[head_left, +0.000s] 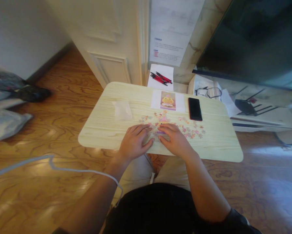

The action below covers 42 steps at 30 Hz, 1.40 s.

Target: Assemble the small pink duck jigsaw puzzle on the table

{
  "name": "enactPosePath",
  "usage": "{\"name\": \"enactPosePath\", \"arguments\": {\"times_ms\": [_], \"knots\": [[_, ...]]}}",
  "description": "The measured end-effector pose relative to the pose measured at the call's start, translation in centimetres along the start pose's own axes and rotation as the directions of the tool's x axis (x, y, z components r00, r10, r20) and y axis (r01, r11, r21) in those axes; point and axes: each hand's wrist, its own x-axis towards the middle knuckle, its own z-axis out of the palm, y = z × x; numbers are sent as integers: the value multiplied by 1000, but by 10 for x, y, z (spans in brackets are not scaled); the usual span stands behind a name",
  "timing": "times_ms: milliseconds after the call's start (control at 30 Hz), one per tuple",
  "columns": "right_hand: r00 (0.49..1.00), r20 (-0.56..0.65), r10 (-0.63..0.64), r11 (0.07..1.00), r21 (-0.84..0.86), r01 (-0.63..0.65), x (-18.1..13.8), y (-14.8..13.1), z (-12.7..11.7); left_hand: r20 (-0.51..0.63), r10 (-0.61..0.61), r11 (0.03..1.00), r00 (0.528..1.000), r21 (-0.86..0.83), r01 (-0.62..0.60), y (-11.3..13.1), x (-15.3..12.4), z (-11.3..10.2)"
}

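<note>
A partly joined jigsaw puzzle (163, 121) with yellow, pink and purple areas lies near the table's front edge, partly covered by my fingers. My left hand (137, 139) rests to its left, palm down, thumb apart from the fingers, nothing visible in it. From the right, my right hand (173, 138) reaches onto the puzzle with fingers stretched and touching its surface. Loose jigsaw pieces (193, 131) are scattered right of my right hand, and more pieces (146, 119) lie beyond my left fingertips. Behind them is a printed sheet (167, 100) showing a yellow cartoon figure.
On the pale wooden table (99, 130) lie a white translucent bag (123, 110) at left and a black phone (195, 109) at right. Red and black pens (160, 78) rest on paper beyond the far edge. A grey cable (80, 170) crosses my left forearm.
</note>
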Motion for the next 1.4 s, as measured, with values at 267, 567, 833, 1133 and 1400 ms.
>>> {"name": "enactPosePath", "arguments": {"times_ms": [267,567,833,1133,1400], "knots": [[1000,-7,-12,1000,16,12,9,-4,17,-36,10,995,999,-97,-13,-12,-10,2],[999,9,-39,999,17,39,21,-8,21,-44,-60,995,997,-86,56,-12,-9,2],[1000,5,-15,1000,-7,15,17,-3,17,-20,-70,996,997,-48,69,-11,-8,2],[985,-140,104,979,-159,-126,42,16,-7,-51,-91,996,995,-24,90,-12,-8,5],[986,56,156,931,-343,-128,88,33,0,-170,-168,981,971,-123,148,-15,-9,5]]}}
